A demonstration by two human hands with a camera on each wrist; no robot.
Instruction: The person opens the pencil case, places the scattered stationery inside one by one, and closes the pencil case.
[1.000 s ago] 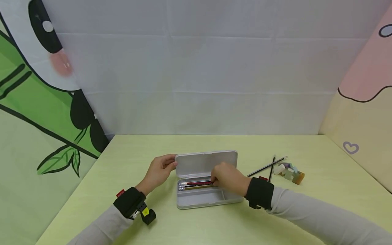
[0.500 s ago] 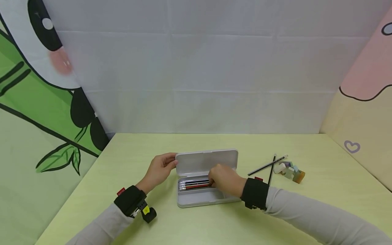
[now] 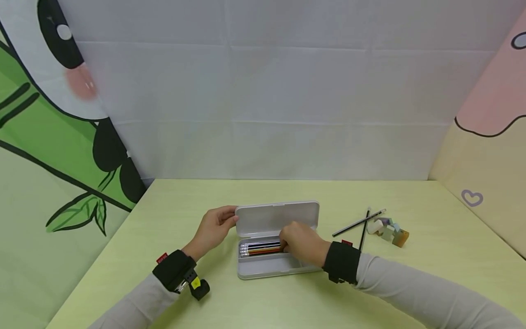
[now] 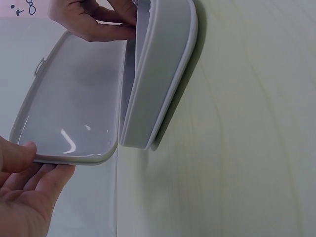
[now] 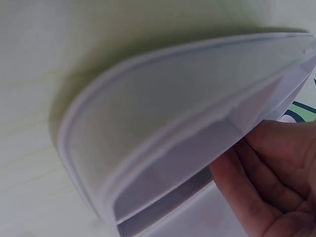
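A pale grey pencil case (image 3: 267, 271) lies with its lid (image 3: 263, 219) raised. My left hand (image 3: 213, 230) pinches the lid's left edge between thumb and fingers, as the left wrist view also shows. Several pencils (image 3: 259, 249) lie side by side in the back compartment, white ends to the left. Over their right part, my right hand (image 3: 303, 242) reaches into the case with curled fingers gripping the pencils. In the right wrist view the fingertips (image 5: 229, 170) go down past the divider, and what they touch is hidden.
Right of the case, two dark pencils (image 3: 349, 228) lie crossed on the table (image 3: 197, 196). A small cluster of pale and orange blocks (image 3: 390, 232) sits beside them. The front compartment's right end is partly covered by the right hand. A white cloth wall (image 3: 263, 100) stands behind.
My right hand has shifted slightly left inside the case. The pencils now lie more evenly, and an orange one shows among them. The left hand and the lid stay put.
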